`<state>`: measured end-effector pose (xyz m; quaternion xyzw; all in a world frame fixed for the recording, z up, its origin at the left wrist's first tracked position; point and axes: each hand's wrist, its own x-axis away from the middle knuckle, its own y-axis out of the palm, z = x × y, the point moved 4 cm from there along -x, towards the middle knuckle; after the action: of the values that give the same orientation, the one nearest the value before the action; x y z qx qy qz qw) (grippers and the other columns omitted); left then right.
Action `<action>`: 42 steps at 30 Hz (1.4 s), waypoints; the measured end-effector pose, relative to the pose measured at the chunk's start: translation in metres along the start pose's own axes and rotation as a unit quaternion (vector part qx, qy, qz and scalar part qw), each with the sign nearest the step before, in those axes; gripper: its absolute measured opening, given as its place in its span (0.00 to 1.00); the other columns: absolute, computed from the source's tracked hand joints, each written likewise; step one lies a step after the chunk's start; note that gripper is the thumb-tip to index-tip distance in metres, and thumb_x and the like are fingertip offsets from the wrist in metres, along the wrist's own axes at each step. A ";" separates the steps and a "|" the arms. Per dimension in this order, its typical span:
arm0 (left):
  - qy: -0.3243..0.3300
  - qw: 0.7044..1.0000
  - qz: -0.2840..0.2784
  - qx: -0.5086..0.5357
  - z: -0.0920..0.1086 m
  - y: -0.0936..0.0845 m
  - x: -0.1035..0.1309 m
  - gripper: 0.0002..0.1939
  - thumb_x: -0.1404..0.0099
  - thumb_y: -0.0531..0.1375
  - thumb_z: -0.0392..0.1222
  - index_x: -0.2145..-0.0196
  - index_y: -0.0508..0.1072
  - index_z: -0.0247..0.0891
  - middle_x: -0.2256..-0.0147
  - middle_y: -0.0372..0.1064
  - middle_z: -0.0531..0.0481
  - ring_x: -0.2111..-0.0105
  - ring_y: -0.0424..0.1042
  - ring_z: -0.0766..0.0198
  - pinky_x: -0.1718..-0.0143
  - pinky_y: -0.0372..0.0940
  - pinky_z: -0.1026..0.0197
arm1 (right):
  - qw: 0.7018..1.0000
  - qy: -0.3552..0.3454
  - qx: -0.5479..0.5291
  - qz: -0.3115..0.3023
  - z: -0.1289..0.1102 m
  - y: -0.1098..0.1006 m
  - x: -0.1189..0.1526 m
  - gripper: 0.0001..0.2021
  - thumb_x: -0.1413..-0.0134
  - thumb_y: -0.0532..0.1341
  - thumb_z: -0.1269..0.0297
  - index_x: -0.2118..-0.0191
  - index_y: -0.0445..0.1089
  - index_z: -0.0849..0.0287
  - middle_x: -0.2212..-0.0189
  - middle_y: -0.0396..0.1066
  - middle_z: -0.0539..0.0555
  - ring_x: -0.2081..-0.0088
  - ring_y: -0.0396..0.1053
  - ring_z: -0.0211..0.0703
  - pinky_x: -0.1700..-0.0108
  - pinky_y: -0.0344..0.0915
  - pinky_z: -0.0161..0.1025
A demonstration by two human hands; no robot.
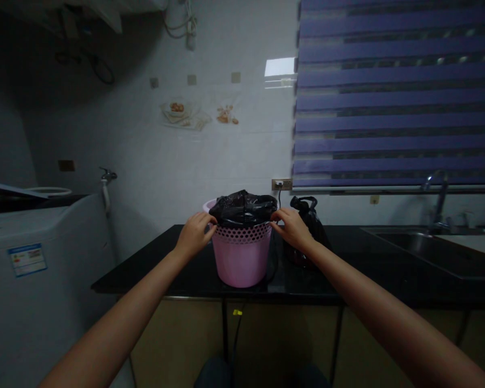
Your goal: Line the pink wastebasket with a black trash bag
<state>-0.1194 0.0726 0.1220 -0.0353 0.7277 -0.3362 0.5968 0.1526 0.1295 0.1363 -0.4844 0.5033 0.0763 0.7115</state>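
Note:
A pink trash bin (241,261) with a band of round holes near its top stands on the dark counter. A black garbage bag (244,210) lies over the bin's mouth, its front edge draped over the rim. At the rim's left side, my left hand (195,233) pinches the edge of the bag between thumb and fingers. My right hand (293,227) does the same at the right side of the rim. The inside of the bin is hidden. Just behind my right hand sits a tied black bag (312,218), partly covered by my wrist.
The black countertop (153,261) runs across to a metal sink (424,250) with a faucet (440,199) at the right. A washing machine (52,269) stands at the left. A plugged-in cord hangs from the wall outlet (282,185) behind the bin.

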 end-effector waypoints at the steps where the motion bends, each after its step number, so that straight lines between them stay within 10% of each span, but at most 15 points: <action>1: 0.001 1.000 -0.002 -0.002 0.000 0.000 0.001 0.02 0.38 0.57 0.35 0.67 0.68 0.40 0.66 0.70 0.46 0.61 0.70 0.54 0.56 0.64 0.52 | 1.000 0.000 0.003 -0.004 0.000 0.000 0.001 0.02 0.46 0.61 0.68 0.68 0.66 0.59 0.67 0.70 0.55 0.64 0.66 0.43 0.60 0.58 0.39; 33: 0.018 1.000 -0.017 0.001 -0.002 0.007 0.016 0.04 0.35 0.58 0.40 0.63 0.69 0.39 0.64 0.72 0.44 0.60 0.71 0.54 0.57 0.66 0.50 | 0.998 -0.008 0.008 -0.064 0.000 0.015 0.013 0.04 0.45 0.61 0.65 0.66 0.70 0.60 0.66 0.71 0.57 0.63 0.67 0.45 0.59 0.61 0.42; 42: -0.013 0.998 0.024 0.049 0.003 -0.011 0.011 0.07 0.35 0.55 0.44 0.65 0.68 0.38 0.72 0.70 0.50 0.72 0.70 0.61 0.68 0.66 0.58 | 0.997 -0.024 -0.057 0.038 -0.014 -0.005 0.013 0.08 0.41 0.55 0.62 0.67 0.64 0.60 0.72 0.67 0.54 0.68 0.65 0.41 0.62 0.61 0.39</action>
<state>-0.1239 0.0580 0.1187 0.0075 0.7034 -0.3567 0.6148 0.1528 0.1111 0.1282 -0.5027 0.4990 0.1432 0.6912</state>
